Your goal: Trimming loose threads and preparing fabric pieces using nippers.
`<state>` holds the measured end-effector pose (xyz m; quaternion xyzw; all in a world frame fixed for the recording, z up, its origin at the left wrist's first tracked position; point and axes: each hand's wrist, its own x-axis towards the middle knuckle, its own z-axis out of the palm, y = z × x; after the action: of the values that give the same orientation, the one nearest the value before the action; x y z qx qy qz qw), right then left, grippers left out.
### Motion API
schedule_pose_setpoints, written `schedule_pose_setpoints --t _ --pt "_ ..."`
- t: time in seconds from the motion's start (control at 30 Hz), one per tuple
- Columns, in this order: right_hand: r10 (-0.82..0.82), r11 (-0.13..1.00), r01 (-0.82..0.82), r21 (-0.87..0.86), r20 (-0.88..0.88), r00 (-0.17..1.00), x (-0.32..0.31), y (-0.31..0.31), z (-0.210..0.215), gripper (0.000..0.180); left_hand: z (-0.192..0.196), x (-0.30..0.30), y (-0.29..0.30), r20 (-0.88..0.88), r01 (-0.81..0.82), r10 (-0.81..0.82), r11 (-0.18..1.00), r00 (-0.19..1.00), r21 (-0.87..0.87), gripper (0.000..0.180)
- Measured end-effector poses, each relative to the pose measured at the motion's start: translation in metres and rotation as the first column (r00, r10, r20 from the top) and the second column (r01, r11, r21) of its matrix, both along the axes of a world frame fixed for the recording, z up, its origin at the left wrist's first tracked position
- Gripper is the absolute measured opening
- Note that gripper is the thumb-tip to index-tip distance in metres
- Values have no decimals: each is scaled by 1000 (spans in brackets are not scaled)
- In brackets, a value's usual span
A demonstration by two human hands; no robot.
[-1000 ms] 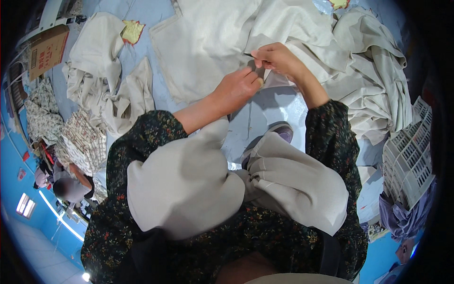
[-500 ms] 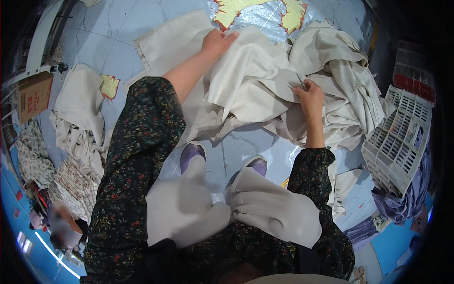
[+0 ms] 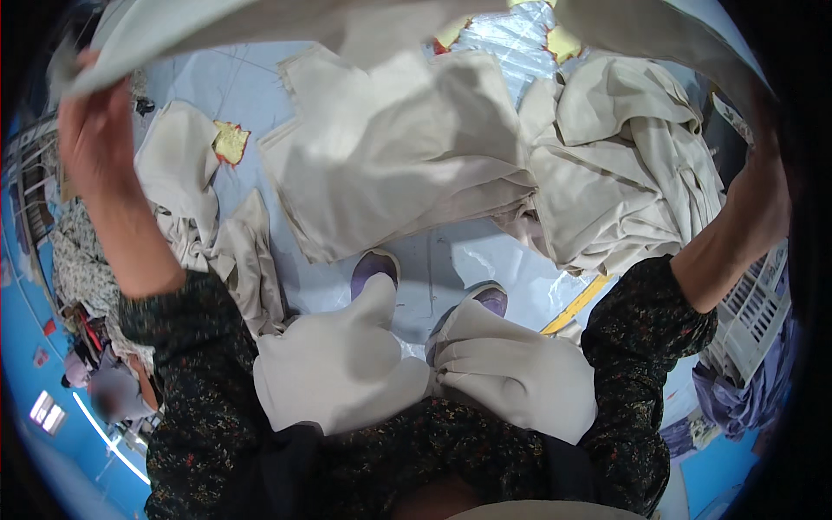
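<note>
A cream cloth panel [image 3: 234, 33] is stretched across the top of the view, lifted off the floor between my two hands. My left hand [image 3: 94, 139] is closed on its left end, slightly blurred. At the far right, my right hand [image 3: 761, 178] is raised to the other end; its fingers are in shadow but appear closed on the cloth. Below lies a flat stack of cream cloth panels [image 3: 390, 165], spread in front of my feet. A rumpled heap of cream cloth [image 3: 624, 173] adjoins the stack on its right.
More cream cloth [image 3: 178, 160] lies at the left beside a small yellow scrap [image 3: 230, 142]. A white plastic crate [image 3: 750, 312] with purple fabric [image 3: 745, 394] is at the right. Silvery wrapping [image 3: 503, 43] lies beyond the stack. Another person [image 3: 121, 399] is at the lower left.
Both hands have risen and spread wide apart from the pile, lifting one cream panel. The stack underneath now lies exposed and flatter.
</note>
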<state>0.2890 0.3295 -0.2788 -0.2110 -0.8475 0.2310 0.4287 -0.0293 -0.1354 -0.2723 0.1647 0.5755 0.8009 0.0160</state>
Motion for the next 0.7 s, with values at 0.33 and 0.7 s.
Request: schedule_pose_setpoints --t 0.33,0.7 --pt "368 911 -280 -303 291 883 31 -108 -123 46 -94 171 -123 108 53 34 701 994 -711 9" --pt "266 935 -54 -351 592 761 75 -100 -237 19 -270 264 -177 352 336 -300 -106 886 -936 3"
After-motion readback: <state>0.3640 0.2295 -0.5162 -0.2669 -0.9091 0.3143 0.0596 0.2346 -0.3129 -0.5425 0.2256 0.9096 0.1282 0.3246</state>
